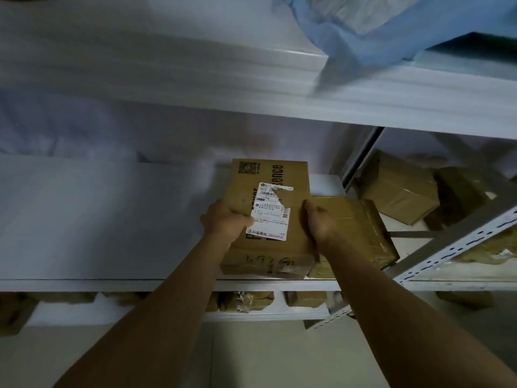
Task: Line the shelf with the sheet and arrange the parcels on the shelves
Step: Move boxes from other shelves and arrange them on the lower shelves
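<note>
While both hands rest on parcels, the labelled box (268,214) lies flat on the middle shelf (112,219), near that shelf's front edge and toward its right end. The left hand (226,222) grips the box's left edge, thumb on top beside the white shipping label (271,217), fingers wrapped under or along the side. The right hand (321,219) sits at the seam between this box and the taped parcel (361,231) touching the box's right side; whether it clasps either one or only presses against them I cannot tell.

Judgement on handling: the box is corrugated cardboard, stiff, with crisp corners and no visible sagging, so it should take a two-sided squeeze without buckling. Weight unknown; the way it lies gives no clue. The label's surface looks smooth, so it likely offers poorer grip than bare card. Best hold seems to be opposite side edges, palms flat, rather than the top face.

The taped parcel is wrapped in glossy brown tape, probably slippery; grip its edges or underside.

The middle shelf left of the box shows a pale, smooth surface, possibly the sheet already laid; blur prevents certainty. A blue sheet (391,26) hangs crumpled on the shelf above. More parcels (400,189) lie in the bay to the right of the box, beyond the upright post (458,242), and others on the shelf below.
</note>
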